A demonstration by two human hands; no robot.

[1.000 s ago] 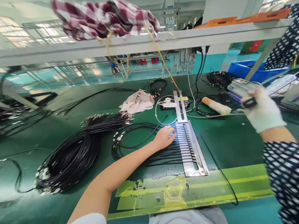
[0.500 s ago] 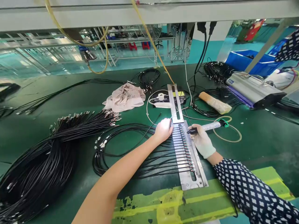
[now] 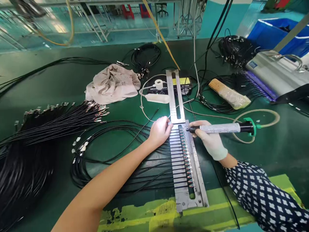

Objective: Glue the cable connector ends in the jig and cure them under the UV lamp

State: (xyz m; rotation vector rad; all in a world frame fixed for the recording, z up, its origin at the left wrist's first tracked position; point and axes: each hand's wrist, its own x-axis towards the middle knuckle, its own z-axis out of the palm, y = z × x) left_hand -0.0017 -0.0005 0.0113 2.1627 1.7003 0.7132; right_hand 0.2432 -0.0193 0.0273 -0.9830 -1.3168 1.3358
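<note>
A long metal fixture (image 3: 183, 167) lies on the green bench with several thin black cables (image 3: 154, 167) slotted side by side into it. My bare left hand (image 3: 159, 131) rests with curled fingers on the fixture's top left edge, pressing on the cables there. My right hand (image 3: 209, 140), in a white glove, grips a syringe-like dispenser (image 3: 222, 128) with a green cap and a beige hose. Its dark tip touches the upper end of the fixture's connector row.
A big bundle of black cables (image 3: 29, 151) fills the left. Behind the fixture lie a crumpled cloth (image 3: 112, 84), a small black controller box (image 3: 183, 87), a wrapped roll (image 3: 229, 94) and a silver UV lamp unit (image 3: 272, 75). Blue bin (image 3: 275, 30) at far right.
My right hand came in from the far right with the dispenser and set its tip at the fixture's top. The left hand slid up to the fixture's top edge. The view tilted downward.
</note>
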